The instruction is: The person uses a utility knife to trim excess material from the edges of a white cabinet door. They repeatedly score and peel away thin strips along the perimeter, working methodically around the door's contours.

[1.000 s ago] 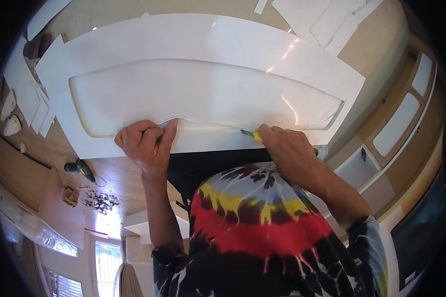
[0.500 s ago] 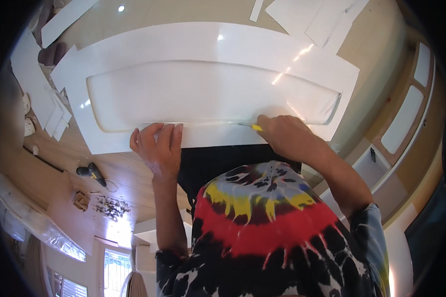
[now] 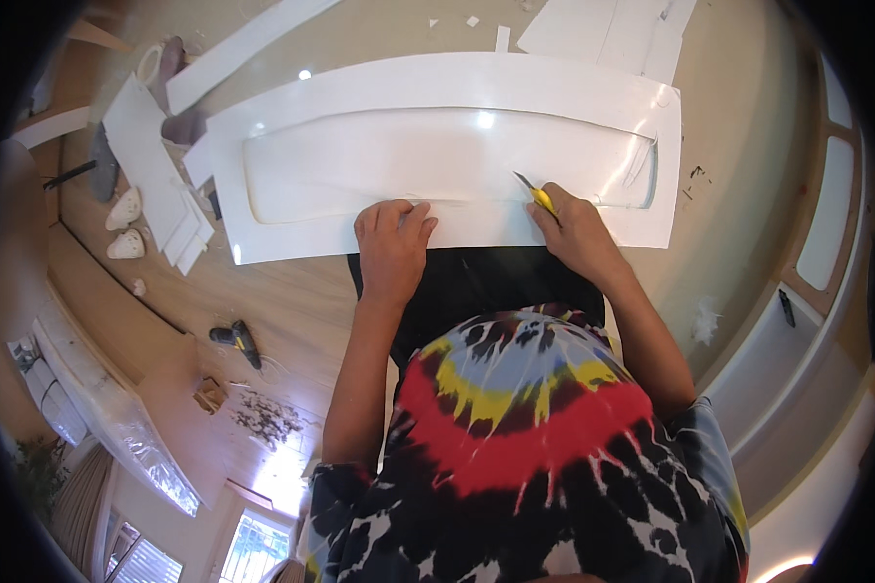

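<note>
A white sheet (image 3: 437, 78) lies across my front, with a long rectangular outline inside its border and a cut line along the near side. My left hand (image 3: 389, 248) rests on the near border, its bent fingers close together at that line, gripping the sheet there. In my right hand (image 3: 583, 233) is a yellow utility knife (image 3: 542, 199). Its blade points up and left over the inner panel, apparently lifted off the near line. Short marks or slits show at the panel's right end.
White offcuts (image 3: 160, 185) lie on the floor at left, near a pair of white shoes (image 3: 124, 223). A cordless drill (image 3: 238, 342) sits lower left. More white sheets (image 3: 603, 34) are at the far side. A cabinet frame (image 3: 815, 262) stands at right, with a small black tool (image 3: 786, 306) on it.
My right hand has brought the knife away from the near cut line, its blade now angled up over the panel. My left hand has moved right along the border, its fingers drawn closer together.
</note>
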`<act>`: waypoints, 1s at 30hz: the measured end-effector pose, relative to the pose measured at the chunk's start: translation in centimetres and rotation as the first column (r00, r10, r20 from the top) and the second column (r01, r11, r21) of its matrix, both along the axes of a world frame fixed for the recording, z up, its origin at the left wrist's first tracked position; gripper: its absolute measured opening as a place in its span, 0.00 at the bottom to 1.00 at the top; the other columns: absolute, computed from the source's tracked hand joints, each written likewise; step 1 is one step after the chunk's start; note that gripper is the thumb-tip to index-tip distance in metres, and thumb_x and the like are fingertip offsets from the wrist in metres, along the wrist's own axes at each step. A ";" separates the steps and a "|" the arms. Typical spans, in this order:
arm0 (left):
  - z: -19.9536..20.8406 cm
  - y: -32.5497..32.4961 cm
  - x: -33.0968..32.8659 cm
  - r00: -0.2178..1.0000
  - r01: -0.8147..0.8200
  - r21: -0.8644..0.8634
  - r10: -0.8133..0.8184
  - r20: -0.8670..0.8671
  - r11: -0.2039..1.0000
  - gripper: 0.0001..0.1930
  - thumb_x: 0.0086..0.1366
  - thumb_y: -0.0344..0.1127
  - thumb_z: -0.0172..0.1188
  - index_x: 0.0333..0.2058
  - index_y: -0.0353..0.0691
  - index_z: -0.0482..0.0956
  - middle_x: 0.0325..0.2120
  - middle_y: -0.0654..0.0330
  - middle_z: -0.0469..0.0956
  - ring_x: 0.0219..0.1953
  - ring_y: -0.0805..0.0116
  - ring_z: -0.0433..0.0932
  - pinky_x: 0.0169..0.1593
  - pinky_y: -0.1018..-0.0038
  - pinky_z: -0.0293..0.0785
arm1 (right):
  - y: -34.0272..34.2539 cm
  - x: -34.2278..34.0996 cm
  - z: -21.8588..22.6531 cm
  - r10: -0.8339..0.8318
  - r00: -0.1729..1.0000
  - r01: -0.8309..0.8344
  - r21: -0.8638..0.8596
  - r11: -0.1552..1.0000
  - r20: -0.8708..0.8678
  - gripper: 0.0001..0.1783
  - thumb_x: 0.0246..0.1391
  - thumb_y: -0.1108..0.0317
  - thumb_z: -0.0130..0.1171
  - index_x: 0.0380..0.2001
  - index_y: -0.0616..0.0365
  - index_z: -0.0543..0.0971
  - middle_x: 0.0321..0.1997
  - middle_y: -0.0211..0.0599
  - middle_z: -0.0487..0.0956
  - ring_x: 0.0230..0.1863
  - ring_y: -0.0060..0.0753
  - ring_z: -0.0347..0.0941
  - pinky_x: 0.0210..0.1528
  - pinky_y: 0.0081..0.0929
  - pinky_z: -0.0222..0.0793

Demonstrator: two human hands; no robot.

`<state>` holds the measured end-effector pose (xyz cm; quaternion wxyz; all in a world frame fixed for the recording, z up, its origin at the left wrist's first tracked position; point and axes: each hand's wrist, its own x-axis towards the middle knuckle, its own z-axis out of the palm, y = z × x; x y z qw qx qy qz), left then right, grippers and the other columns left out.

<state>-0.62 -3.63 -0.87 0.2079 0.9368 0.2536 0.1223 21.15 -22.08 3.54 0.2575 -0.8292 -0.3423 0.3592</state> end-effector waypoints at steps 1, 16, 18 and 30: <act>0.3 0.2 0.2 1.000 0.000 -0.035 0.000 -0.002 0.999 0.13 0.65 0.38 0.72 0.46 0.43 0.88 0.44 0.60 0.78 0.52 0.55 0.74 0.59 0.53 0.67 | -0.1 -0.3 -0.3 -0.026 0.999 0.024 0.047 0.999 0.032 0.16 0.71 0.61 0.60 0.43 0.66 0.76 0.28 0.62 0.79 0.30 0.65 0.78 0.38 0.49 0.72; 2.0 3.0 2.9 0.960 0.046 -0.286 -0.122 -0.252 0.957 0.16 0.60 0.42 0.76 0.46 0.45 0.91 0.43 0.58 0.82 0.51 0.54 0.77 0.58 0.56 0.67 | 6.5 -4.9 -2.3 0.101 0.995 -0.098 0.192 0.976 -0.006 0.10 0.63 0.68 0.59 0.43 0.61 0.83 0.36 0.59 0.85 0.42 0.64 0.83 0.48 0.56 0.77; 2.4 3.2 2.3 0.963 0.075 -0.251 -0.135 -0.233 0.965 0.16 0.60 0.43 0.77 0.45 0.44 0.90 0.42 0.57 0.83 0.50 0.52 0.78 0.57 0.56 0.70 | 6.7 -5.3 -2.3 0.098 0.995 -0.100 0.178 0.979 0.023 0.11 0.63 0.68 0.59 0.45 0.61 0.83 0.37 0.59 0.85 0.43 0.64 0.83 0.49 0.56 0.78; 4.5 14.4 -7.6 0.905 -0.176 -0.144 0.103 -0.412 0.974 0.19 0.54 0.44 0.80 0.42 0.42 0.90 0.39 0.56 0.83 0.48 0.52 0.79 0.55 0.57 0.70 | 11.8 -8.0 -0.4 0.208 0.969 -0.199 0.082 0.977 -0.129 0.13 0.66 0.68 0.61 0.51 0.61 0.81 0.38 0.59 0.85 0.41 0.64 0.83 0.48 0.52 0.77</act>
